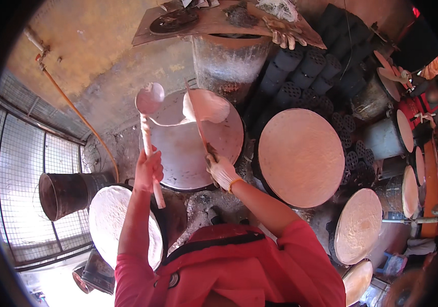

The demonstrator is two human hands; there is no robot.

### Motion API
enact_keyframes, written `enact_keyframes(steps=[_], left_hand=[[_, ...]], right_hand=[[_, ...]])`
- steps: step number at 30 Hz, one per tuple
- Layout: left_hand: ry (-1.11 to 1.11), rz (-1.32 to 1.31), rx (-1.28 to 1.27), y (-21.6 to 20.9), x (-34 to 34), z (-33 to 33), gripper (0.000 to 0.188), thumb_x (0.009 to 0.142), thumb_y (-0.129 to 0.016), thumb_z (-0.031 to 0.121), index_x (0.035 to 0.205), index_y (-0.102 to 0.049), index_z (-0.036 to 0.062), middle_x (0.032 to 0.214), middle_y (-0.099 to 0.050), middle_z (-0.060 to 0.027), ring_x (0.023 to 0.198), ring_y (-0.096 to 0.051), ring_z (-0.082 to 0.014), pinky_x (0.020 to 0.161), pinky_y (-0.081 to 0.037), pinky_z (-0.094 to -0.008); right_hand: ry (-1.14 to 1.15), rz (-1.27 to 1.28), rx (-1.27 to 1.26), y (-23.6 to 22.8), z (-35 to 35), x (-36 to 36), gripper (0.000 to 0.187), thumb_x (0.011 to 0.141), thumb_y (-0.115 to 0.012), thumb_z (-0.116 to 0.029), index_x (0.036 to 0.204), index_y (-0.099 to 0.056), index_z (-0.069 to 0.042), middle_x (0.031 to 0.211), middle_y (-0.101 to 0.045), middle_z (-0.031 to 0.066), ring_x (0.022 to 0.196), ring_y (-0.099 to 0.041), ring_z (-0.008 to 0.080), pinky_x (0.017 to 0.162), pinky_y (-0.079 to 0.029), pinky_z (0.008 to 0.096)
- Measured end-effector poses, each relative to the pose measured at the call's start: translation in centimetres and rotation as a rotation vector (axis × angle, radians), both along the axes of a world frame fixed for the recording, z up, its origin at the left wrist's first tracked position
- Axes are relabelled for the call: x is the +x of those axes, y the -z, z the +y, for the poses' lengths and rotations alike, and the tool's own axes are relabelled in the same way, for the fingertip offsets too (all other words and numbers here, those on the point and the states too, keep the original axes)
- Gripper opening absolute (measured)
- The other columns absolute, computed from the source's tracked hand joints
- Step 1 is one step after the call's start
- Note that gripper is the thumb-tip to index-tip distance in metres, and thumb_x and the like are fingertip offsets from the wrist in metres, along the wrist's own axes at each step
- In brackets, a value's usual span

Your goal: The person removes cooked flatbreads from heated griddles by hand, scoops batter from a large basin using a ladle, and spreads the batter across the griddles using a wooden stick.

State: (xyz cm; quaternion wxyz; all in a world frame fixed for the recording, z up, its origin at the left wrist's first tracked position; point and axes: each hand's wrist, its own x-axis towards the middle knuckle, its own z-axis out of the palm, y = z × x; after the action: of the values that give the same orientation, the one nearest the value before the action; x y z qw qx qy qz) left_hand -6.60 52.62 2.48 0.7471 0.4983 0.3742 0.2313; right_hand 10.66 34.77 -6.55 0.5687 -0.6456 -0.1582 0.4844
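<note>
My bare left hand [149,169] grips the long pale handle of a ladle [150,97], its bowl over the far left edge of a round flat griddle [191,163]. My right hand [222,171], in a white knit glove with an orange band at the wrist, is closed around a long thin flat stick [197,115]. The stick slants away across the griddle and crosses a pool of pale batter [211,106] on its far part. A thin trail of batter runs from the pool toward the ladle.
Batter-covered round griddles stand to the right [301,158] and near left [117,217], with several more further right. Black honeycomb coal briquettes [313,64] are stacked behind. A dark metal bucket [63,197] lies left. Another person [428,102] is at far right.
</note>
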Motion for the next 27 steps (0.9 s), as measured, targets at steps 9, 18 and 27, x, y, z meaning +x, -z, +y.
enact_keyframes(steps=[9, 18, 27], left_hand=[[0.107, -0.208, -0.401, 1.4, -1.9, 0.6, 0.007, 0.103, -0.051, 0.014, 0.109, -0.051, 0.0178, 0.061, -0.038, 0.0047, 0.036, -0.032, -0.0059, 0.03, -0.026, -0.0228], [0.197, -0.381, -0.661, 8.4, 0.6, 4.9, 0.015, 0.108, -0.045, 0.028, 0.101, -0.055, 0.0206, 0.06, -0.035, 0.0072, 0.04, -0.033, -0.0037, 0.033, -0.027, -0.019], [0.194, -0.368, -0.346, 1.2, 2.7, 2.3, 0.006, 0.106, -0.05, 0.026, 0.104, -0.052, 0.0204, 0.058, -0.034, 0.0074, 0.036, -0.029, -0.0031, 0.029, -0.024, -0.0207]], right_hand=[[0.274, -0.002, -0.041, -1.7, -5.1, -3.6, 0.052, 0.105, -0.046, -0.031, 0.156, -0.035, -0.025, 0.069, -0.052, -0.0025, 0.048, -0.048, 0.0092, 0.037, -0.038, 0.0284], [-0.226, -0.612, -0.374, -2.0, 0.0, -0.9, 0.05, 0.102, -0.044, -0.042, 0.149, -0.043, -0.024, 0.12, -0.064, 0.0234, 0.106, -0.062, 0.0449, 0.09, -0.051, 0.0465], [-0.11, -0.279, -0.365, -4.7, -4.1, 2.5, 0.045, 0.103, -0.043, -0.042, 0.144, -0.051, -0.024, 0.1, -0.072, 0.0186, 0.079, -0.07, 0.0339, 0.069, -0.055, 0.0424]])
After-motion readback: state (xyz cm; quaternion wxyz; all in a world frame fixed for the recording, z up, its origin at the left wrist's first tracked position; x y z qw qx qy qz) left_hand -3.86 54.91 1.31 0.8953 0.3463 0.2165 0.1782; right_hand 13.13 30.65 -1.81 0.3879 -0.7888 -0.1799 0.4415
